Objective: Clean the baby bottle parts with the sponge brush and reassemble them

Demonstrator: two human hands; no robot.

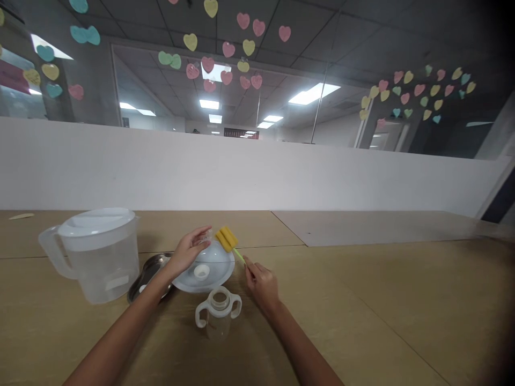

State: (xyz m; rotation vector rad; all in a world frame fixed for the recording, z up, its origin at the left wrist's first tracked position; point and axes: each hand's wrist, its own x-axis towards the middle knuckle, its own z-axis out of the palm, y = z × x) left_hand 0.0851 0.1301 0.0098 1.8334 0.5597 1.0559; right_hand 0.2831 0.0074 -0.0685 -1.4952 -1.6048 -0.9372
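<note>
My left hand (188, 251) holds a small clear piece, perhaps a bottle teat, above a clear dome lid (209, 271) that lies on the wooden table. My right hand (260, 283) grips the thin green handle of a yellow sponge brush (226, 238), whose sponge head is close to my left fingertips. A clear baby bottle (218, 316) with two white handles stands open-topped at the table's near edge, between my forearms.
A large clear pitcher (96, 254) with a white lid stands at the left. A steel dish (148, 273) lies partly under the dome lid. A white partition wall (257, 171) runs behind the table (382, 300).
</note>
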